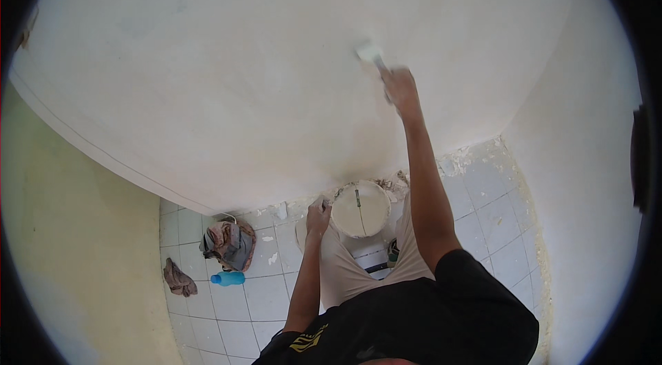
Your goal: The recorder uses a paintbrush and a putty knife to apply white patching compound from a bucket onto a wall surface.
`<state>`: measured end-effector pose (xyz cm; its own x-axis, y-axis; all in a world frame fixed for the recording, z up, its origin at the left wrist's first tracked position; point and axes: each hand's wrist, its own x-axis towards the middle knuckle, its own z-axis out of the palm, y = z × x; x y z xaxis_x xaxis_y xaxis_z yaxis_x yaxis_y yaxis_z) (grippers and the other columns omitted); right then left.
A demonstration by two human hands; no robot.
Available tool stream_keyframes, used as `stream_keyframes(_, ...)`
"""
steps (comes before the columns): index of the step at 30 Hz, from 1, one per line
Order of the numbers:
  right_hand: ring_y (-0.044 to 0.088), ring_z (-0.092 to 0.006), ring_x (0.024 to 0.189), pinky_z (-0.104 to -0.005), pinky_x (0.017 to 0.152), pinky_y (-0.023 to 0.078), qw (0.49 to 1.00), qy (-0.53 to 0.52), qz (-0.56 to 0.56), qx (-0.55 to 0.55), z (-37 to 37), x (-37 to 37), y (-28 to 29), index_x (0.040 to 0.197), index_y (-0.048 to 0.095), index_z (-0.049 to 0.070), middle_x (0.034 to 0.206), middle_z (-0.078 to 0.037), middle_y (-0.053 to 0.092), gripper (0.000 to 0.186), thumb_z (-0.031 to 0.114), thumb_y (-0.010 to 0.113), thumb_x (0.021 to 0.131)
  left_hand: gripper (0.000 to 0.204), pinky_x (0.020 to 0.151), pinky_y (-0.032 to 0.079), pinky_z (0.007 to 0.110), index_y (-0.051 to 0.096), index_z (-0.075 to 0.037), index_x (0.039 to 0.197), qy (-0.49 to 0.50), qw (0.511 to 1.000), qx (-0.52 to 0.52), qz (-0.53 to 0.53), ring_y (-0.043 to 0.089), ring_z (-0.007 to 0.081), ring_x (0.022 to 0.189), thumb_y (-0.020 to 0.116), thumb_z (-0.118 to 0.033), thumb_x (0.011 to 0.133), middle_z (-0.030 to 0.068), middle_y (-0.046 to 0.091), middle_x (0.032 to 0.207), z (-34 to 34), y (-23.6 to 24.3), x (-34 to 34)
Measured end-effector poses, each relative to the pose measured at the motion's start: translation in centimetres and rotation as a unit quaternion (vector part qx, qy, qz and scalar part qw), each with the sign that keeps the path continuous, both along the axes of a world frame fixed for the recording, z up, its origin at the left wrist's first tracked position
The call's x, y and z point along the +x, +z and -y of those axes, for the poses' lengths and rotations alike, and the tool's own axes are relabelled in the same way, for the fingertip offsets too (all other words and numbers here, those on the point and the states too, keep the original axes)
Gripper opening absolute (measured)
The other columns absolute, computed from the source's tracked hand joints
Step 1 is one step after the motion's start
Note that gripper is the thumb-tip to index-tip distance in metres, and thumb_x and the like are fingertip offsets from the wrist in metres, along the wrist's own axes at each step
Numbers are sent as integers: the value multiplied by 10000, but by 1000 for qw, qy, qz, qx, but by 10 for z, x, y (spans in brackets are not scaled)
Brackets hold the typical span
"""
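Observation:
My right hand [401,89] is raised to the white wall [276,68], gripping a putty knife [369,52] whose pale, motion-blurred blade is at the wall's surface. My left hand [318,215] is closed, low beside the left rim of a round bucket [345,227]; what it holds, if anything, I cannot make out. The bucket stands at the wall's foot between my legs, with cream-coloured material at its top and a thin green-handled tool [358,197] lying across it.
Left on the tiled floor [245,303] are a dark bundled bag [227,244], a blue bottle [227,278] and a brown cloth [178,275]. Walls rise at left [83,241] and right [565,192]; a thin cable runs along the left corner. Pale debris lies along the wall's base.

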<state>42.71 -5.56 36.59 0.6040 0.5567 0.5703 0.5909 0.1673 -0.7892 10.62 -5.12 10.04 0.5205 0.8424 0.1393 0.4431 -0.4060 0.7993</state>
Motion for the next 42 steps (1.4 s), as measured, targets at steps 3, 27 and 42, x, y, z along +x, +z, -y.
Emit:
stream_keyframes(3,373,-91,375,-281,350,297,990,5,-119,-71,-22,-12,87,670,555,0,476,11,393,379,312,555,885,111,609,441,384,550,-17,871,5,1000,-16,20,579,335,663,573,-77,780,175,585,702,0,1,1)
stream_keyframes(27,319,-79,369,-272,349,284,968,110,-216,70,-35,-61,121,722,568,-7,486,30,351,347,290,556,901,145,607,435,410,567,-26,898,18,999,-33,21,565,356,660,570,-114,783,185,582,709,-1,4,-6)
stream_keyframes(42,482,-348,544,-436,564,404,987,17,-137,-82,-64,-64,-20,698,539,-10,558,-184,479,500,376,369,966,133,628,456,368,565,-8,897,24,997,-58,55,587,292,662,565,-86,789,162,601,722,-8,5,-6)
